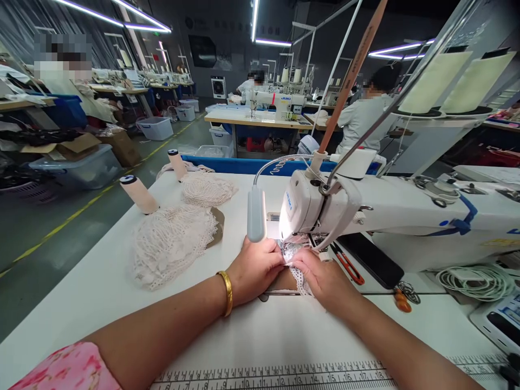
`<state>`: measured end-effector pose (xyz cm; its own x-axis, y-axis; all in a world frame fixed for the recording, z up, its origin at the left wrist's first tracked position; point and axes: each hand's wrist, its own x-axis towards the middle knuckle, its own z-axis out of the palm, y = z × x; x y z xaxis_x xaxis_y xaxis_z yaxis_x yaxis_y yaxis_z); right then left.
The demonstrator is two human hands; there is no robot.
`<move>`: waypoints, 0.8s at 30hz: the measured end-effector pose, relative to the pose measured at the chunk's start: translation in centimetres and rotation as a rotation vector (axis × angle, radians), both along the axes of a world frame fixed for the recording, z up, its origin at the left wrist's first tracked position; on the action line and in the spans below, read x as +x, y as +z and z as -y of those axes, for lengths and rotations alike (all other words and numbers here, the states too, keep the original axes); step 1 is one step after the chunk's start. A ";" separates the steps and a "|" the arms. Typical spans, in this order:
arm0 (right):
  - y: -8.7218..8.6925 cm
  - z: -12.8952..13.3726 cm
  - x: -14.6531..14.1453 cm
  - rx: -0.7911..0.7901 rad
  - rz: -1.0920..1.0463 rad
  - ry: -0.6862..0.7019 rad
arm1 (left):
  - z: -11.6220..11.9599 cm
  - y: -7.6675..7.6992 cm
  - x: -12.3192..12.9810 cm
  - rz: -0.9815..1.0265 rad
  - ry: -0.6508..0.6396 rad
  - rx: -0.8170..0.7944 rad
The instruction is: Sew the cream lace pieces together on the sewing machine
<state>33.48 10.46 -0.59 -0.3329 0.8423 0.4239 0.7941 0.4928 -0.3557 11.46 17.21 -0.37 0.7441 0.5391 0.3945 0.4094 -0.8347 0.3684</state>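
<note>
A white sewing machine (pixel 312 203) stands over the table, its lamp lighting the needle area. Under its head lies a piece of white lace trim (pixel 299 279), partly covered by my fingers. My left hand (pixel 255 268) is closed on the lace just left of the needle, a gold bangle at its wrist. From the right, my right hand (pixel 319 273) pinches the same lace close to the presser foot. The lace's scalloped end hangs toward me between the two hands. The needle itself is hidden in the glare.
Piles of lace trim (pixel 168 246) and thread cones (pixel 138 195) lie on the left. Orange thread snips (pixel 348 264), a black phone (pixel 371 260), keys (pixel 407 292) and a coiled cord (pixel 475 281) sit right. A printed ruler (pixel 280 377) runs along the front. Other people work beyond.
</note>
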 end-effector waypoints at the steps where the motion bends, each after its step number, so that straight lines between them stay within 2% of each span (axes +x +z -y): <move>1: 0.1 0.1 0.1 -0.008 0.042 0.056 | 0.3 0.1 -0.3 0.008 -0.022 0.014; 3: 0.5 0.5 0.4 -0.033 0.119 0.166 | 0.8 0.3 -0.8 0.007 -0.055 0.051; 5: 0.9 0.9 0.5 -0.065 0.153 0.209 | 1.4 0.3 -1.1 -0.006 -0.070 0.098; 12: 1.0 1.1 0.8 -0.082 0.141 0.199 | 1.5 0.4 -1.2 -0.034 -0.065 0.136; 20: -0.1 0.9 1.0 -0.102 0.138 0.079 | 0.6 0.6 -1.0 -0.074 -0.038 0.156; 24: 0.5 0.8 0.7 -0.007 0.131 0.151 | 0.8 0.4 -0.9 -0.077 -0.072 0.159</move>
